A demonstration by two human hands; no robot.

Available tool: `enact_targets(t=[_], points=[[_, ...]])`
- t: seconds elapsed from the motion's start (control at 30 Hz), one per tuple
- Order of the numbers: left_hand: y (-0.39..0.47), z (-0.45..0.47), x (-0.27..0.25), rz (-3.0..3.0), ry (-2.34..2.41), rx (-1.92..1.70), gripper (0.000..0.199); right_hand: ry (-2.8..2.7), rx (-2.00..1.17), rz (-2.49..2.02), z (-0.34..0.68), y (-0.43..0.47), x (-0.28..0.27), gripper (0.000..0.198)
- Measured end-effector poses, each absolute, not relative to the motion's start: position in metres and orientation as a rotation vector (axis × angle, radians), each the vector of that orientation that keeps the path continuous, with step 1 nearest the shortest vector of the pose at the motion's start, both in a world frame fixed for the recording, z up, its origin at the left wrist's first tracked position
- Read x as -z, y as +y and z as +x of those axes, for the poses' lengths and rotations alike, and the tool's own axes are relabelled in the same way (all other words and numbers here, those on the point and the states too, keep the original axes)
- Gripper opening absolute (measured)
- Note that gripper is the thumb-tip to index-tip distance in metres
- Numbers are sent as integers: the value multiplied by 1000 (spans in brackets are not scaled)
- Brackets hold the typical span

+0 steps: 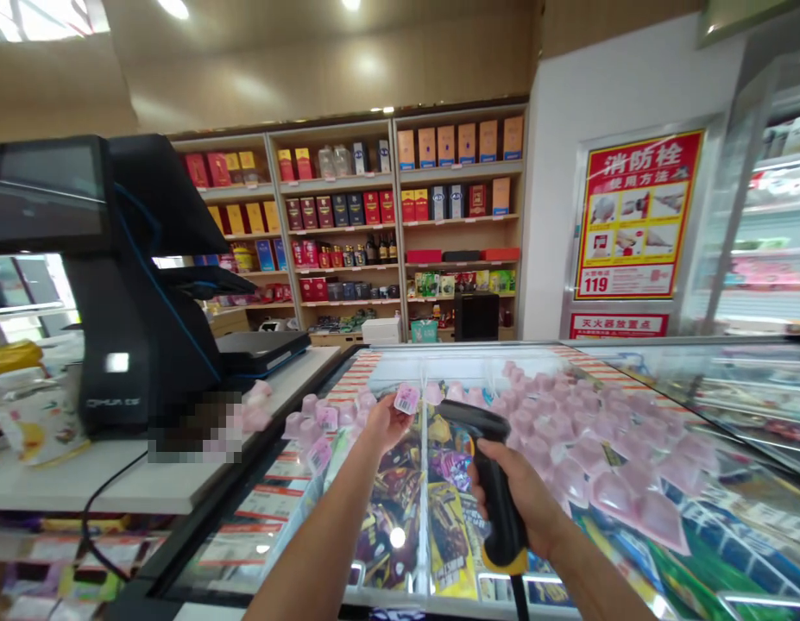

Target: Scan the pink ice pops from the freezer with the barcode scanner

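Observation:
My left hand [385,426] holds up a small pink plastic cup [406,398] by its edge, its barcode label turned toward me. In my right hand [525,483] is a black and yellow barcode scanner [503,509], gripped by its handle, its head pointing left toward the cup. A small gap separates the scanner head and the cup. Many similar pink cups [587,423] lie heaped on the glass freezer top [400,358] to the right. A smaller group of pink cups [318,423] sits left of my left hand, some with labels showing.
A black checkout terminal [147,285] stands on the white counter [134,483] at left, with a cable [92,496] hanging down. Packaged goods [451,526] show through the freezer glass. Shelves of boxes [338,211] line the back wall; a red fire-hydrant poster [639,216] hangs at right.

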State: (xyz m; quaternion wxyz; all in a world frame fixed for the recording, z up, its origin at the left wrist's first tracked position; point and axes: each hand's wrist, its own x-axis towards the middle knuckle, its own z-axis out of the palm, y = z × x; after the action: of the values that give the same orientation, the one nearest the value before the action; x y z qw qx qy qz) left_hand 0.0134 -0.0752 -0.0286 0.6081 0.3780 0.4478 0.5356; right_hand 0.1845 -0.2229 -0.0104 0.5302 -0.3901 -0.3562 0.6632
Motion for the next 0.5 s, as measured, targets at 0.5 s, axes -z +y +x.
enact_targets(t=[0.5], points=[[-108, -31, 49, 1521, 1521, -1467, 26, -932, -1500, -984, 172, -229, 2, 24]])
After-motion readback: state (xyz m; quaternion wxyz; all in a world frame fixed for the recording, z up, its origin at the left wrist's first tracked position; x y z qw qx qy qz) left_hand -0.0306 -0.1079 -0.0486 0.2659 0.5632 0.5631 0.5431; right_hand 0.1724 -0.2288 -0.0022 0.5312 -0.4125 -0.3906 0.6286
